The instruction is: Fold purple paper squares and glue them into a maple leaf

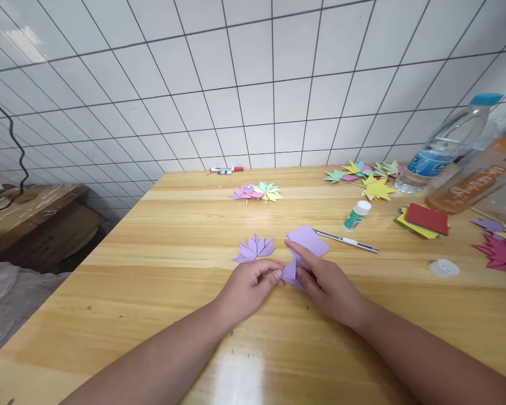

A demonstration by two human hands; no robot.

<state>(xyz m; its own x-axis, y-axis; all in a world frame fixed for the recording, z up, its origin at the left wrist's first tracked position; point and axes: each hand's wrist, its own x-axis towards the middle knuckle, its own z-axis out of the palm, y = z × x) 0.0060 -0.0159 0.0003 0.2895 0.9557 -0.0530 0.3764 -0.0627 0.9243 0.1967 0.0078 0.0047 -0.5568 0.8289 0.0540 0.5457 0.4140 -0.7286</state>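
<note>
Both my hands work a lilac sheet of paper (pixel 308 239) lying on the wooden table (pixel 172 270). My left hand (pixel 251 284) pinches the folded near corner of the sheet between thumb and fingers. My right hand (pixel 324 281) presses on the same fold, with its index finger stretched out flat across the paper. Just left of the sheet, a finished lilac paper leaf (pixel 255 248) lies apart from my hands.
A utility knife (pixel 346 241) and a glue stick (pixel 356 215) lie behind the sheet. Further back lie a pile of paper leaves (pixel 257 192), more leaves (pixel 369 177), a marker (pixel 226 169). At right: coloured paper squares (pixel 424 220), a tape roll (pixel 444 268), two bottles (pixel 447 143), a red leaf (pixel 504 254).
</note>
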